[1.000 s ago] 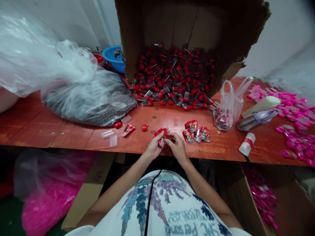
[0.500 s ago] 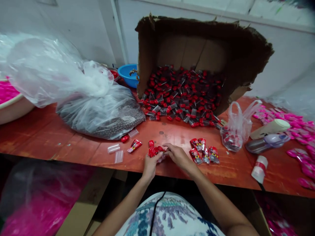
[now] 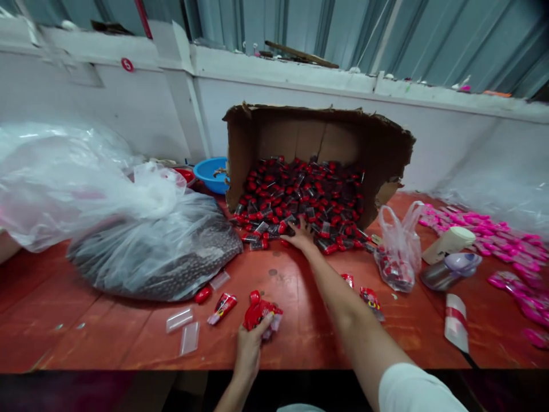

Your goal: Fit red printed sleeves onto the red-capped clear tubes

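Note:
My left hand [image 3: 251,343] is closed on a bunch of red printed wrappers [image 3: 258,312] above the table's front part. At the mouth of the torn cardboard box [image 3: 377,143], my right hand [image 3: 301,236] has its fingers spread over the near edge of a heap of small clear tubes with red caps [image 3: 300,191]. Whether its fingertips touch a tube cannot be made out. Left of my left hand lie a single red packet [image 3: 222,308], a red cap [image 3: 203,294] and several clear plastic tubes [image 3: 189,337]. My right forearm partly covers some filled red packets [image 3: 372,300].
A big tied plastic bag of dark beads [image 3: 171,257] lies at the left, near a blue basin [image 3: 212,174]. To the right stand a small plastic bag [image 3: 398,257], a lidded bottle [image 3: 448,270] and a wrapped roll [image 3: 456,321]. Pink pieces [image 3: 484,229] spread beyond.
My right hand has left the wrappers and reached forward to the tube heap. My left hand keeps holding the wrappers. The view has tilted up, showing more wall.

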A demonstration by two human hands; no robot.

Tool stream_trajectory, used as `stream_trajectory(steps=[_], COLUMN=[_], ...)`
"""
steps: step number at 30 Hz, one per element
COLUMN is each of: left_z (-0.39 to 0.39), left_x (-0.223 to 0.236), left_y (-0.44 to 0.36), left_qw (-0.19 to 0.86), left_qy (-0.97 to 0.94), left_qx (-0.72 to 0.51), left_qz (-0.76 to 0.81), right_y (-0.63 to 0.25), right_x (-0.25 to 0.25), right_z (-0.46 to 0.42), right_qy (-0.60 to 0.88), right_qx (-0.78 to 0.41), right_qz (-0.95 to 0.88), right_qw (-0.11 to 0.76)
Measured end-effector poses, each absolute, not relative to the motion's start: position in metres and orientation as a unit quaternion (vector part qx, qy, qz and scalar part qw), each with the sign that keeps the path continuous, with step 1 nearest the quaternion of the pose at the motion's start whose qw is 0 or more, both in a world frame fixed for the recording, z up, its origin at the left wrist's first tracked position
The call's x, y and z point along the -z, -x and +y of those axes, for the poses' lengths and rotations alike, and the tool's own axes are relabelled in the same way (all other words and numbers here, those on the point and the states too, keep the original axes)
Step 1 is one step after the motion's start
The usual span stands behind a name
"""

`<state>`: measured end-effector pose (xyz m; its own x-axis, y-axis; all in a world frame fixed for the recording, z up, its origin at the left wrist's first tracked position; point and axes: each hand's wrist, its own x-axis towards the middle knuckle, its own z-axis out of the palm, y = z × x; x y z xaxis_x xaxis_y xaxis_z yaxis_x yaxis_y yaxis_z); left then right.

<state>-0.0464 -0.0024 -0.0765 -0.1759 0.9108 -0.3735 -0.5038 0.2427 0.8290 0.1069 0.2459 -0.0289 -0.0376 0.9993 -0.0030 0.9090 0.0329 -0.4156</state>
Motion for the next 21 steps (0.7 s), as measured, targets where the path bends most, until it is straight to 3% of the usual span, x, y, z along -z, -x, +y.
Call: stream_trajectory(steps=[5,13,16,21], left_z=[0.001,0.013,0.015,0.015], left_x=[0.079,0.063,0.058,0.051], left_y=[0.044,0.038,0.035,0.029], left_qw=[0.590,0.581,0.600,0.612], left_qy=[-0.178,-0.120,-0.100,-0.047], left_qx=[-0.597,-0.638,-0.621,-0.629], left_qz=[0.514,0.492,0.494,0.476], right_y=[-0.088,-0.111,-0.130,-0.164], right_x=[0.048,0.063,0.066,0.069], right_z=[0.199,0.094,0.073,0.050], right_qy=[0.634,0.558,0.537,0.584], right_qx=[-0.109,-0.082,-0.106,-0.101], right_qz=[-0.760,-0.813,-0.810,-0.693], right_qw=[0.093,0.143,0.209,0.410])
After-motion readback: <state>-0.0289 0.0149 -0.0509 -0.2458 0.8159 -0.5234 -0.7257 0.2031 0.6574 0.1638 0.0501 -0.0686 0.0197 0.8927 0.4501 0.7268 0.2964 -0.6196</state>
